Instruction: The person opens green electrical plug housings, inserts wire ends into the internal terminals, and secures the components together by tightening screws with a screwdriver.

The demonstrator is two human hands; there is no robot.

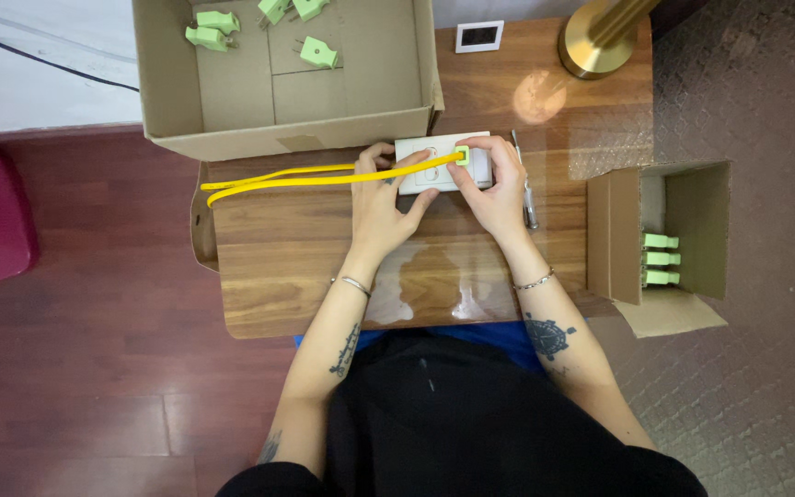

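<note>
Yellow cable [324, 177] looked light, floppy; green plug [461, 156] rigid, best grip pt. Right hand [499, 189] pinched plug on white socket plate [434, 166]; left hand [381, 202] pressed plate and cable.

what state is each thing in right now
white socket block: flat on the table, held at both ends
green plug: seated in the block
yellow cable: looped out leftward
left hand: resting on block and cable
right hand: fingers on the plug
big cardboard box: open, loose green plugs inside
small cardboard box: open, plugs stacked inside
</note>
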